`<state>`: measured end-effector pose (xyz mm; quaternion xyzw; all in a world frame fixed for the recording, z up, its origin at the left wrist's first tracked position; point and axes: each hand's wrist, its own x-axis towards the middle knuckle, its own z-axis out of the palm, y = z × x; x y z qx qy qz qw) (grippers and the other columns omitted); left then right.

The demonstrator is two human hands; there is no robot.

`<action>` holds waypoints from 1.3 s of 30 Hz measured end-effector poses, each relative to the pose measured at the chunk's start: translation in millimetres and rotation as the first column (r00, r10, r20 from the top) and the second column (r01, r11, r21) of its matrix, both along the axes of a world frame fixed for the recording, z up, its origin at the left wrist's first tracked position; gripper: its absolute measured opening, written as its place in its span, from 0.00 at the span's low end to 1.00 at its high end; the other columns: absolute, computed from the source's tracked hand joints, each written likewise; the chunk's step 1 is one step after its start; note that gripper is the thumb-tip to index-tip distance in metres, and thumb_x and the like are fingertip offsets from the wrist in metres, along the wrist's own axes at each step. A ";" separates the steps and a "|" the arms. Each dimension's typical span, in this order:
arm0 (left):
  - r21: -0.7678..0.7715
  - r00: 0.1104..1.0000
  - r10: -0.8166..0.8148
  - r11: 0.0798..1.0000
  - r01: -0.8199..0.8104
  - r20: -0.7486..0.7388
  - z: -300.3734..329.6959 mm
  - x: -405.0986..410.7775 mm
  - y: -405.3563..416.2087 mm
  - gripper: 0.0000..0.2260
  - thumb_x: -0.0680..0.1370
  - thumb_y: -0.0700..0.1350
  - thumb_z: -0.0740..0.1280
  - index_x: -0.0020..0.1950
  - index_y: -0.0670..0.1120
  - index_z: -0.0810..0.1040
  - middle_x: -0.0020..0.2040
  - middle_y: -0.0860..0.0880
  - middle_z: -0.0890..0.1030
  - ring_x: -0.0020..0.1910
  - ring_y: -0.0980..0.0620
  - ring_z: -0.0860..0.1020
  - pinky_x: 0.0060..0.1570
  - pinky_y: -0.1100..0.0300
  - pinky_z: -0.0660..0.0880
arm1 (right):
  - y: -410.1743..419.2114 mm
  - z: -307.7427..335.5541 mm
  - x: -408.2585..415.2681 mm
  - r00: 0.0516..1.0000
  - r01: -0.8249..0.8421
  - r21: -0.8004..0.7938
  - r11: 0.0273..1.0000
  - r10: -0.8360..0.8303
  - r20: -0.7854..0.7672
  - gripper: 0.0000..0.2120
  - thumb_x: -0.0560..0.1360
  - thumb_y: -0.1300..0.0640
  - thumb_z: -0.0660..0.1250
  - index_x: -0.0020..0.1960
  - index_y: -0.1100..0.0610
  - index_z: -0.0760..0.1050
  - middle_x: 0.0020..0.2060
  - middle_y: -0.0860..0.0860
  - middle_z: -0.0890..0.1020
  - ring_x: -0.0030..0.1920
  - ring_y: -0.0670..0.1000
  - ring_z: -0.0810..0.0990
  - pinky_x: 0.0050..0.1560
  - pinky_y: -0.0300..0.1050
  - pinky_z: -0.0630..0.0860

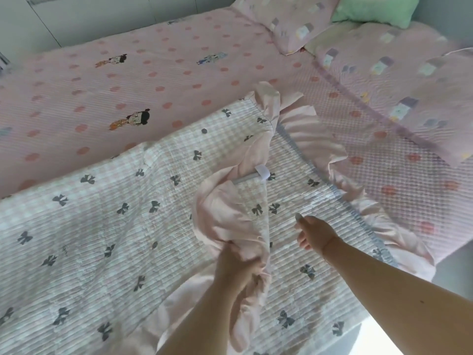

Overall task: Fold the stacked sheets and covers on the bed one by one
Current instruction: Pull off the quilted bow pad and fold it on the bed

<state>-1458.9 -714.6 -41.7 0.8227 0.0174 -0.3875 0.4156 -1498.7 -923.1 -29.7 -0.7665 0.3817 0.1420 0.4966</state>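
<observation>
While left hand grips one bow-print cover, right hand hovers, seemingly loosely curled, beside three pillows.

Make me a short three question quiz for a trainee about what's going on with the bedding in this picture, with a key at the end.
1. True or false: the left hand grips the pink ruffled edge of the bow-print cover.
2. Multiple choice: the right hand is A) pinching the white tag, B) above the cover, holding nothing, C) gripping the green pillow.
3. Fill in: the sheet under the bow-print cover is pink with ____ dots and cartoon figures.

Key: 1 true; 2 B; 3 red.
</observation>
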 end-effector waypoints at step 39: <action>0.197 0.917 -0.399 0.901 0.387 0.023 -24.4 -112.7 -118.2 0.25 0.70 0.57 0.67 0.66 0.52 0.71 0.62 0.49 0.72 0.57 0.50 0.74 0.53 0.57 0.75 | -139.8 -45.8 -167.6 0.851 0.226 -0.561 0.797 -0.441 -0.284 0.22 0.77 0.49 0.62 0.65 0.62 0.69 0.60 0.61 0.76 0.60 0.62 0.75 0.59 0.53 0.74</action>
